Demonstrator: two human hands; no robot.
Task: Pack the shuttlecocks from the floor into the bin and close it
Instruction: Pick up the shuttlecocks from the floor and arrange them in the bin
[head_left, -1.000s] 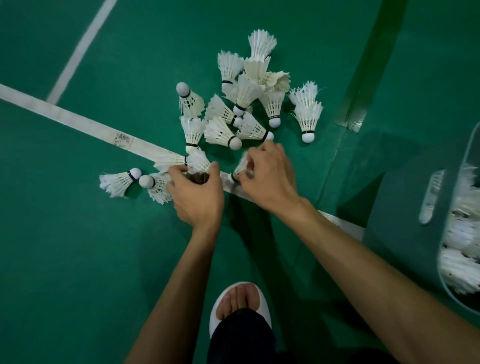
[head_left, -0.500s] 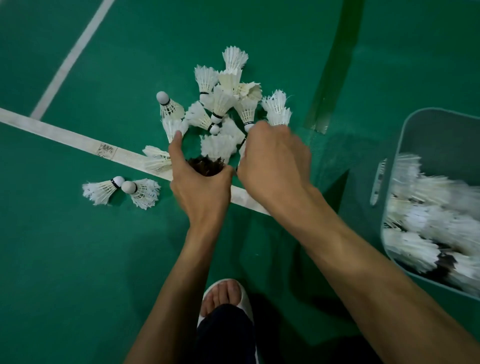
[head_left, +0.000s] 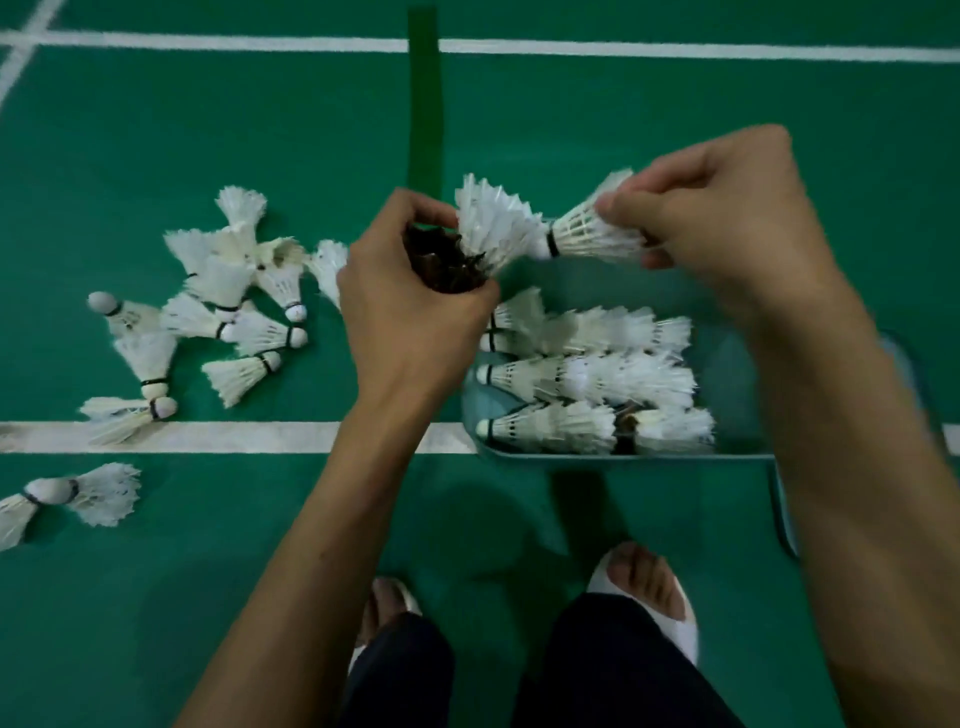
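We judge shuttlecocks light, their feathers easily crushed; best held low on the skirt. Right hand (head_left: 727, 223) pinches 1 white shuttlecock (head_left: 587, 236) by its skirt; left hand (head_left: 410, 322) grips a nested stack (head_left: 488, 223), both above the bin (head_left: 623, 456). Inside lie nested rows (head_left: 587, 379); loose shuttlecocks (head_left: 228, 312) remain on the floor, left.

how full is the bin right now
Partly full. A few rows of shuttlecocks lie on their sides in the bin, with bare bin interior showing to their right.
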